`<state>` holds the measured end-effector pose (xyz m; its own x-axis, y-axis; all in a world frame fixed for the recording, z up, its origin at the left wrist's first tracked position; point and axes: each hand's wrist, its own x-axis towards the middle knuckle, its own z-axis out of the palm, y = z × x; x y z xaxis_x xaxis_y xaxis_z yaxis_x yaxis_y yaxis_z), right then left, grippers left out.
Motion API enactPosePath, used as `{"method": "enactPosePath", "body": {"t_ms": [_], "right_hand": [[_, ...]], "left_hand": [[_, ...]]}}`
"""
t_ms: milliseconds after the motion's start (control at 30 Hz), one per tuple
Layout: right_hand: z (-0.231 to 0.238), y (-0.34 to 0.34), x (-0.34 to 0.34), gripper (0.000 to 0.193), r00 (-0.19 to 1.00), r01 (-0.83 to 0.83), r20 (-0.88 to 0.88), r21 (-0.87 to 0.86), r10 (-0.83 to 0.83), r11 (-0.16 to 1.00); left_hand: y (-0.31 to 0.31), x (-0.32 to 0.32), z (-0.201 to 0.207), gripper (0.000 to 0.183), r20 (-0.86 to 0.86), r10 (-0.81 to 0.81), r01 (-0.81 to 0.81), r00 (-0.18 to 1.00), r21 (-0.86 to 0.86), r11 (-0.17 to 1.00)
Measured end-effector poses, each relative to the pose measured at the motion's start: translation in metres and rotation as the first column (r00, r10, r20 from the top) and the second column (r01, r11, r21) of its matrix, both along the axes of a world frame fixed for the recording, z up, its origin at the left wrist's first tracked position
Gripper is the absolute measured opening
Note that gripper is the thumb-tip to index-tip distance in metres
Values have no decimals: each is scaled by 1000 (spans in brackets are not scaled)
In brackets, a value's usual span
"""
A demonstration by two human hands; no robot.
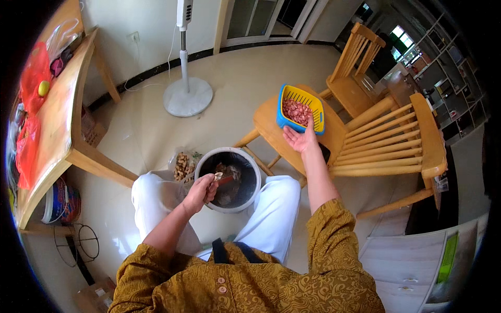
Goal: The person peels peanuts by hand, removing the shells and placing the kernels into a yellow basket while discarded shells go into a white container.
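Observation:
My left hand (200, 192) is closed over the near left part of a bin, with a pale peanut shell (218, 177) at its fingertips. The round, light-rimmed bin (254, 163) has a dark lining and stands between my knees, with brownish scraps in the bottom. My right hand (301, 139) is palm up with its fingers stretched out at the near edge of a basket. This blue and yellow basket (319, 124) holds reddish shelled peanuts (296, 111). A clear bag of unshelled peanuts (183, 167) lies on the floor left of the bin.
The basket stands on a wooden chair (271, 118), with a dark flat object (324, 152) beside it. Another wooden chair (350, 93) stands behind. A white fan base (188, 97) is on the floor ahead. To the left, a wooden table (65, 112) carries red plastic bags (31, 146).

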<state>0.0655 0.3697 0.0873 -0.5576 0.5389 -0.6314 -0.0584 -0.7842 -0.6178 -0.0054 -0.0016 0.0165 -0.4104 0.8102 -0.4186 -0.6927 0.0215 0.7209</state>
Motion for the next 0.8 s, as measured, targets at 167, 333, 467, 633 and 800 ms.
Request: {"method": "enactPosePath", "body": {"t_ms": [167, 333, 467, 633, 800], "right_hand": [[-46, 36, -3, 59, 996, 90, -22, 66, -88, 994], [-68, -17, 3, 39, 979, 178, -142, 224, -149, 958], [-42, -47, 9, 32, 989, 131, -111, 312, -101, 941], [-40, -41, 2, 29, 994, 107, -44, 305, -98, 946], [-39, -45, 1, 40, 988, 140, -89, 137, -128, 981]], "left_hand": [[7, -5, -2, 31, 21, 33, -32, 999, -52, 998], [8, -4, 2, 32, 2, 52, -51, 999, -101, 994], [7, -3, 1, 33, 7, 16, -15, 1000, -95, 995], [14, -3, -2, 33, -5, 33, -33, 999, -87, 996], [10, -1, 0, 33, -45, -26, 23, 999, -76, 997]]}}
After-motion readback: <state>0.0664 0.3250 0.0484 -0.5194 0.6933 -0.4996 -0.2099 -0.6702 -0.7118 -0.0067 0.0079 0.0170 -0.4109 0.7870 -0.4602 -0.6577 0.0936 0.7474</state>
